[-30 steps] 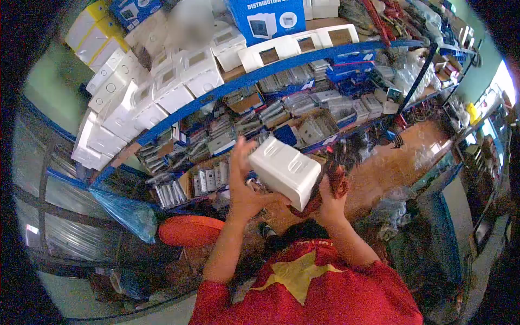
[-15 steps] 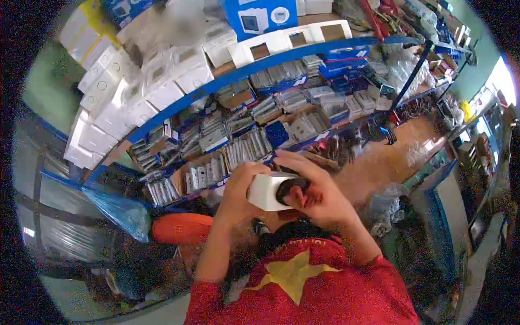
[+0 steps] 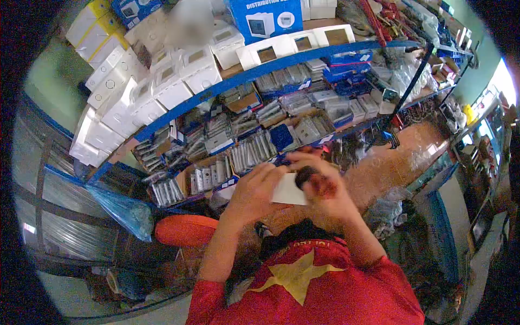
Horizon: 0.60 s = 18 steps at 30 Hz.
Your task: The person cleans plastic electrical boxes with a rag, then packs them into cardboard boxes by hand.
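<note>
Box (image 3: 288, 194) is white, and we see it just off the middle of the view, toward 5 o'clock, up between both hands. The left hand (image 3: 253, 190) sits at its 9 o'clock, fingers looking clamped over that end. At its 3 o'clock we've got the right hand (image 3: 337, 201), fingers curled around a dark, round-ended thing (image 3: 307, 177) with some red to it. Too blurry for us to tell what it is, or if it touches the box.

Step in hand, we'd say: two-handed work right at the box. Any move from this pose calls for a firm left hand and some room for the right, imo.

As for the way it points, we make the long axis roughly 9-to-3, but hands cover both ends, so we can't tell which end is which. Blue shelf rail (image 3: 295, 57) runs past 12 o'clock, red shirt (image 3: 306, 290) down at 6.
</note>
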Each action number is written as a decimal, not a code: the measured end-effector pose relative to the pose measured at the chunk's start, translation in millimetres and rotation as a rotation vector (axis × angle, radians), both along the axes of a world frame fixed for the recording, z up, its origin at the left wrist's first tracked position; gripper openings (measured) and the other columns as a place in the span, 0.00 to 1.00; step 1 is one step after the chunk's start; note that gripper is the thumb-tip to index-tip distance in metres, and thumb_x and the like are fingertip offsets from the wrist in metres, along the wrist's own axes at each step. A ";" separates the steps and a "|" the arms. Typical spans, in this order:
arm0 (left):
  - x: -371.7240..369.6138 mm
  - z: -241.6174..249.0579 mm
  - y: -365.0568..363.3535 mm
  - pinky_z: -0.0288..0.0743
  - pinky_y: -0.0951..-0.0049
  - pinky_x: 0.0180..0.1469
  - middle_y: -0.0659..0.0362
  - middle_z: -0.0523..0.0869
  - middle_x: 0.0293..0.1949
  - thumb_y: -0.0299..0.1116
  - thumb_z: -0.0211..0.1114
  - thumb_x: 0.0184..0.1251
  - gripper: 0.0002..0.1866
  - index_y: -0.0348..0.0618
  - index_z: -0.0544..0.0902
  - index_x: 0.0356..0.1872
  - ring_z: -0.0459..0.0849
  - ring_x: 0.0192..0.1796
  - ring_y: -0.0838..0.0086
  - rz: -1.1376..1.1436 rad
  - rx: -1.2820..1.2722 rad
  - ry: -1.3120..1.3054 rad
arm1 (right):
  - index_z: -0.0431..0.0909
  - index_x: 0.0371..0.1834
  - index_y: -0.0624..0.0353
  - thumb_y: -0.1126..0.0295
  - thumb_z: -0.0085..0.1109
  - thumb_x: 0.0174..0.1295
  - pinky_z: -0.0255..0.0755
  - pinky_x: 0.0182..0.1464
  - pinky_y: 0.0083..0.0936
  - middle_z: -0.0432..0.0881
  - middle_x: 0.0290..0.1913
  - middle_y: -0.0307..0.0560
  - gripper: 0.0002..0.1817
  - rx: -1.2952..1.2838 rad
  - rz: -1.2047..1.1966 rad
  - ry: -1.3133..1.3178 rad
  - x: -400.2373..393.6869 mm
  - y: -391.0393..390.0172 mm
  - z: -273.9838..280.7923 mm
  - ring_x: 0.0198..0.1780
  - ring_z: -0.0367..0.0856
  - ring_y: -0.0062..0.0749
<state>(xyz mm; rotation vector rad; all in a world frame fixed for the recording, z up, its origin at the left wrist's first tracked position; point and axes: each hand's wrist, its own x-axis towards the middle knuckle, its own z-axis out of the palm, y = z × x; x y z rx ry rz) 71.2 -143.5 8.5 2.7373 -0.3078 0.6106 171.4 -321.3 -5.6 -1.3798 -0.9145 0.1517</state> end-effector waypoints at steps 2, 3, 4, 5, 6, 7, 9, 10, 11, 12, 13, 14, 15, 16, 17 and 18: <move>2.7 7.6 -4.1 0.76 0.58 0.54 0.50 0.80 0.44 0.44 0.77 0.37 0.36 0.39 0.75 0.51 0.80 0.51 0.52 0.012 0.024 0.055 | 0.76 0.47 0.62 0.75 0.62 0.55 0.70 0.42 0.20 0.80 0.38 0.45 0.15 -0.152 -0.068 -0.006 -0.9 3.5 -3.1 0.37 0.75 0.19; 4.2 10.2 -5.8 0.76 0.57 0.53 0.50 0.81 0.44 0.44 0.77 0.38 0.36 0.38 0.75 0.51 0.80 0.50 0.52 0.019 0.037 0.082 | 0.76 0.44 0.62 0.75 0.62 0.57 0.70 0.39 0.19 0.80 0.34 0.43 0.12 -0.267 -0.099 0.161 -0.7 1.6 0.0 0.33 0.74 0.18; 5.1 10.3 -8.6 0.76 0.58 0.53 0.51 0.81 0.44 0.43 0.77 0.38 0.35 0.38 0.75 0.50 0.80 0.50 0.52 0.021 0.009 0.106 | 0.76 0.41 0.61 0.74 0.62 0.58 0.69 0.36 0.20 0.79 0.31 0.41 0.10 -0.201 -0.152 0.148 2.6 3.3 -0.9 0.31 0.72 0.18; 3.8 8.6 -12.8 0.76 0.58 0.52 0.51 0.81 0.44 0.42 0.76 0.38 0.35 0.38 0.75 0.50 0.80 0.49 0.52 0.026 -0.017 0.135 | 0.75 0.38 0.60 0.73 0.63 0.59 0.68 0.33 0.20 0.77 0.28 0.39 0.08 -0.133 -0.202 0.140 5.9 7.7 -8.0 0.28 0.71 0.18; 1.7 6.5 -16.1 0.76 0.58 0.52 0.51 0.81 0.43 0.42 0.76 0.38 0.34 0.38 0.75 0.50 0.81 0.49 0.52 0.031 -0.044 0.171 | 0.75 0.36 0.58 0.72 0.63 0.60 0.67 0.30 0.21 0.76 0.25 0.37 0.06 -0.065 -0.250 0.139 8.9 12.7 -19.2 0.26 0.69 0.18; 1.9 0.9 -16.5 0.76 0.58 0.51 0.52 0.81 0.43 0.41 0.76 0.38 0.33 0.39 0.76 0.49 0.81 0.49 0.53 -0.001 0.016 0.136 | 0.74 0.34 0.57 0.70 0.63 0.61 0.65 0.27 0.21 0.75 0.23 0.36 0.07 0.034 -0.343 0.080 18.7 20.1 -44.0 0.24 0.68 0.18; 3.2 -13.2 -14.9 0.77 0.59 0.50 0.52 0.81 0.43 0.40 0.77 0.39 0.33 0.40 0.76 0.49 0.81 0.49 0.53 -0.072 0.130 0.075 | 0.72 0.30 0.52 0.63 0.62 0.64 0.60 0.21 0.22 0.71 0.21 0.33 0.10 0.174 -0.366 0.382 37.4 25.7 -61.2 0.19 0.65 0.18; 1.5 -12.0 -14.8 0.77 0.60 0.50 0.53 0.82 0.43 0.41 0.78 0.38 0.33 0.41 0.76 0.49 0.81 0.48 0.55 -0.104 0.024 0.071 | 0.71 0.29 0.49 0.58 0.61 0.65 0.57 0.18 0.21 0.70 0.20 0.32 0.12 0.255 -0.339 0.752 41.3 22.3 -45.1 0.17 0.64 0.18; -0.3 -8.6 -13.5 0.77 0.61 0.50 0.53 0.82 0.42 0.41 0.78 0.38 0.33 0.41 0.76 0.48 0.82 0.47 0.56 -0.134 -0.085 0.065 | 0.72 0.31 0.48 0.53 0.57 0.67 0.56 0.16 0.22 0.70 0.20 0.32 0.14 0.219 -0.408 0.781 52.6 12.4 -41.8 0.14 0.64 0.19; 0.0 -5.9 -11.1 0.77 0.62 0.49 0.54 0.82 0.42 0.41 0.79 0.38 0.33 0.42 0.76 0.48 0.82 0.47 0.58 -0.163 -0.192 0.050 | 0.72 0.32 0.50 0.51 0.55 0.67 0.57 0.16 0.23 0.71 0.21 0.34 0.15 0.298 -0.358 0.776 64.2 -3.6 -58.4 0.14 0.65 0.21; 0.0 -7.3 -7.4 0.76 0.64 0.50 0.55 0.82 0.43 0.42 0.80 0.38 0.33 0.41 0.76 0.48 0.82 0.47 0.61 -0.119 -0.322 0.040 | 0.72 0.34 0.51 0.48 0.53 0.67 0.58 0.15 0.24 0.73 0.21 0.36 0.17 0.382 -0.299 0.764 71.8 -9.1 -58.6 0.13 0.66 0.23; -2.9 -11.5 -3.5 0.76 0.65 0.51 0.56 0.82 0.43 0.43 0.81 0.38 0.34 0.41 0.76 0.49 0.82 0.47 0.63 -0.070 -0.451 0.030 | 0.72 0.34 0.52 0.46 0.50 0.68 0.60 0.16 0.26 0.73 0.21 0.38 0.20 0.517 -0.358 0.803 73.3 -14.2 -56.2 0.14 0.67 0.26; -6.2 -14.7 -1.8 0.76 0.66 0.52 0.57 0.83 0.44 0.44 0.82 0.38 0.35 0.41 0.76 0.49 0.82 0.47 0.66 -0.017 -0.582 0.028 | 0.73 0.38 0.55 0.43 0.43 0.68 0.67 0.24 0.29 0.76 0.25 0.44 0.25 0.648 -0.189 0.803 73.5 -25.0 -58.1 0.21 0.73 0.33; -6.1 -13.3 -6.4 0.75 0.68 0.54 0.58 0.83 0.47 0.47 0.82 0.39 0.38 0.41 0.75 0.52 0.82 0.49 0.70 0.067 -0.711 -0.003 | 0.74 0.41 0.58 0.39 0.37 0.69 0.74 0.32 0.32 0.79 0.29 0.50 0.30 0.764 -0.012 0.814 71.4 -34.0 -53.1 0.28 0.79 0.40; -5.1 -34.7 -0.7 0.75 0.67 0.56 0.56 0.82 0.50 0.46 0.81 0.43 0.39 0.41 0.73 0.56 0.81 0.51 0.71 0.157 -0.895 0.065 | 0.74 0.43 0.59 0.39 0.34 0.69 0.73 0.40 0.33 0.80 0.33 0.52 0.32 0.811 -0.013 0.884 61.7 -33.5 -47.8 0.34 0.79 0.42; -0.7 -47.6 -1.4 0.75 0.66 0.57 0.56 0.82 0.51 0.47 0.79 0.46 0.38 0.41 0.72 0.57 0.82 0.52 0.70 0.171 -1.196 0.011 | 0.75 0.46 0.60 0.39 0.32 0.69 0.73 0.47 0.35 0.81 0.38 0.55 0.33 0.859 -0.016 0.952 42.8 -27.2 -19.2 0.41 0.80 0.44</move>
